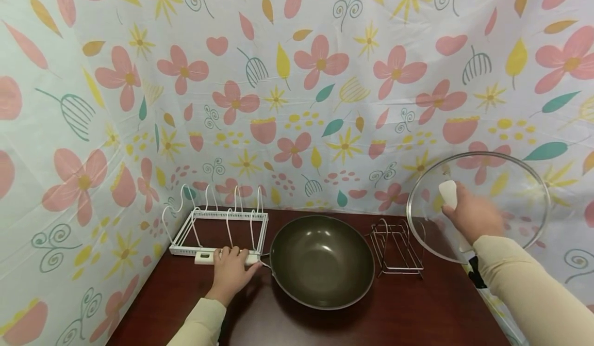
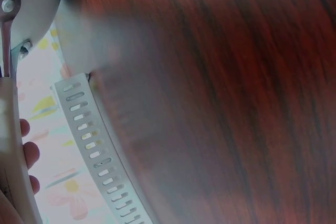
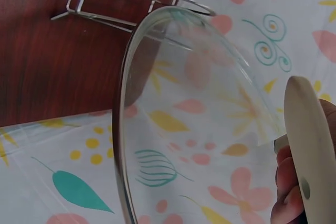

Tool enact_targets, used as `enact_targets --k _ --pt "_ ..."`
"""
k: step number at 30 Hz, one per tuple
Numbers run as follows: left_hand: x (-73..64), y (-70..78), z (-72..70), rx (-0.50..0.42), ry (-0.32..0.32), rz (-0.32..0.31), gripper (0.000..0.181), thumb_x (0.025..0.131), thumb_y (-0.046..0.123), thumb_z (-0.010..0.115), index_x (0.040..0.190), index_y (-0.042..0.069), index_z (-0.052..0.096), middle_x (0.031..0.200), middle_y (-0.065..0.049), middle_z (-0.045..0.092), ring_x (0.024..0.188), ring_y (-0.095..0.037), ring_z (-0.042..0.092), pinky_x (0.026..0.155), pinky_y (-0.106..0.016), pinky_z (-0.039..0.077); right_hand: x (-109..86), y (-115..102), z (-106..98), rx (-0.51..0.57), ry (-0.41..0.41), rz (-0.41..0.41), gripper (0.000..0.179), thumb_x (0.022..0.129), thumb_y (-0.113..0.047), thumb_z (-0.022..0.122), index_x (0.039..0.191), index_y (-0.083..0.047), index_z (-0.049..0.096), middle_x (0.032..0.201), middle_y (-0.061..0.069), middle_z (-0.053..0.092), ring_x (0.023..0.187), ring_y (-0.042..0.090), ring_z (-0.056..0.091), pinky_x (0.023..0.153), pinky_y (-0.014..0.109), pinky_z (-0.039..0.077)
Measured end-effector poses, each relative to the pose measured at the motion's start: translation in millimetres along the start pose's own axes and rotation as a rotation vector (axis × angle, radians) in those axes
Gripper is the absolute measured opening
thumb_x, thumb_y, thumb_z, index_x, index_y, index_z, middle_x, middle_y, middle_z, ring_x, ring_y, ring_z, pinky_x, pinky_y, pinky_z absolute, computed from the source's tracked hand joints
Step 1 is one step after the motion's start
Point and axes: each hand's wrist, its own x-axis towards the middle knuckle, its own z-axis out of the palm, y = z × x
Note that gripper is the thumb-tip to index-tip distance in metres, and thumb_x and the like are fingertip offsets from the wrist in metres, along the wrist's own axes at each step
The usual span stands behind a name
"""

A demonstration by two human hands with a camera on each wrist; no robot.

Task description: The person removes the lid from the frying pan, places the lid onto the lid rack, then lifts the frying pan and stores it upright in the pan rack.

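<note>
A dark wok (image 1: 322,263) sits on the brown table, its cream handle (image 1: 204,258) pointing left. My left hand (image 1: 230,274) grips that handle; in the left wrist view the fingertips (image 2: 31,154) curl round its far side. Up at the right, my right hand (image 1: 478,214) holds a large glass lid (image 1: 515,201) by its cream knob (image 1: 448,193). Tilted up on edge, the lid is off the table, its metal rim near the wire rack. In the right wrist view the fingers wrap behind the knob (image 3: 310,150).
A white rack (image 1: 185,235) with upright loops stands at the back left, just behind the wok's handle. Right of the wok is a small silver wire rack (image 1: 399,253). Flower-printed cloth (image 1: 297,103) hangs behind and left of the table (image 1: 371,320).
</note>
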Motion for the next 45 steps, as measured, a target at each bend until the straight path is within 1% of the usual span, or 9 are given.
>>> enact_targets --k 6,11,13,18,23,27,35,39,45 --pt "-1.3 0.1 0.3 0.002 0.007 0.003 0.057 0.086 0.070 0.063 0.101 0.015 0.070 0.096 -0.007 0.063 0.100 -0.034 0.052 0.098 -0.061 0.030 -3.1 1.6 10.7 0.011 -0.033 0.009 0.086 0.094 -0.031 0.067 0.153 0.009 0.020 0.072 0.031 0.060 0.052 0.040 0.054 0.040 0.048 0.039" --pt "-1.6 -0.8 1.3 0.001 0.012 0.005 0.056 0.086 0.069 0.063 0.099 0.015 0.070 0.095 -0.007 0.062 0.099 -0.034 0.052 0.097 -0.061 0.030 -5.5 4.1 21.8 0.022 -0.037 0.019 0.076 0.094 -0.032 0.067 0.147 0.008 0.030 0.078 0.034 0.060 0.054 0.040 0.055 0.041 0.047 0.040" --pt "-1.7 -1.4 2.0 0.006 0.010 0.004 0.056 0.086 0.070 0.063 0.099 0.016 0.070 0.095 -0.006 0.062 0.100 -0.033 0.052 0.098 -0.060 0.030 -6.1 5.6 27.2 0.019 -0.027 0.011 0.073 0.093 -0.031 0.068 0.143 0.009 0.033 0.077 0.032 0.061 0.052 0.039 0.055 0.041 0.046 0.039" --pt "-1.3 -1.9 2.1 0.013 0.015 0.009 0.055 0.086 0.070 0.063 0.099 0.016 0.070 0.095 -0.006 0.062 0.099 -0.032 0.051 0.098 -0.060 0.031 -8.7 7.7 37.2 0.027 -0.029 0.028 0.073 0.094 -0.033 0.068 0.144 0.007 0.031 0.073 0.030 0.061 0.051 0.038 0.055 0.041 0.045 0.039" --pt "-0.7 -0.9 0.1 0.007 0.024 0.017 0.054 0.086 0.069 0.064 0.097 0.016 0.069 0.093 -0.005 0.061 0.097 -0.032 0.051 0.097 -0.060 0.031 -11.9 6.7 41.9 0.028 -0.019 0.044 0.069 0.094 -0.033 0.068 0.141 0.004 0.033 0.073 0.033 0.059 0.055 0.046 0.056 0.042 0.050 0.041" --pt "-0.4 -0.1 -0.4 0.007 0.026 0.016 0.054 0.085 0.069 0.065 0.097 0.016 0.069 0.092 -0.005 0.061 0.097 -0.032 0.051 0.097 -0.060 0.031 -12.6 5.3 44.2 0.019 -0.018 0.051 0.070 0.094 -0.033 0.068 0.141 0.003 0.032 0.075 0.035 0.059 0.057 0.047 0.055 0.043 0.051 0.040" --pt "0.7 0.1 0.2 0.007 0.013 0.005 0.055 0.085 0.069 0.064 0.097 0.016 0.069 0.093 -0.005 0.061 0.098 -0.032 0.051 0.098 -0.060 0.031 -11.8 6.6 52.1 0.025 -0.051 0.037 0.069 0.094 -0.032 0.068 0.140 0.005 0.032 0.076 0.033 0.063 0.056 0.043 0.057 0.044 0.052 0.041" --pt "1.4 0.5 -0.8 0.008 0.016 0.007 0.054 0.085 0.069 0.065 0.097 0.016 0.069 0.092 -0.005 0.060 0.097 -0.032 0.051 0.097 -0.060 0.031 -10.5 8.0 57.7 0.026 -0.055 0.041 0.069 0.095 -0.033 0.067 0.142 0.003 0.033 0.081 0.034 0.064 0.060 0.046 0.059 0.046 0.053 0.042" --pt "1.1 0.9 -1.5 0.009 -0.009 0.001 0.055 0.086 0.070 0.063 0.098 0.016 0.069 0.093 -0.005 0.061 0.099 -0.032 0.051 0.098 -0.061 0.030 -11.7 8.3 65.5 0.036 -0.072 0.028 0.069 0.096 -0.032 0.065 0.143 0.006 0.032 0.074 0.030 0.063 0.054 0.041 0.058 0.044 0.051 0.042"
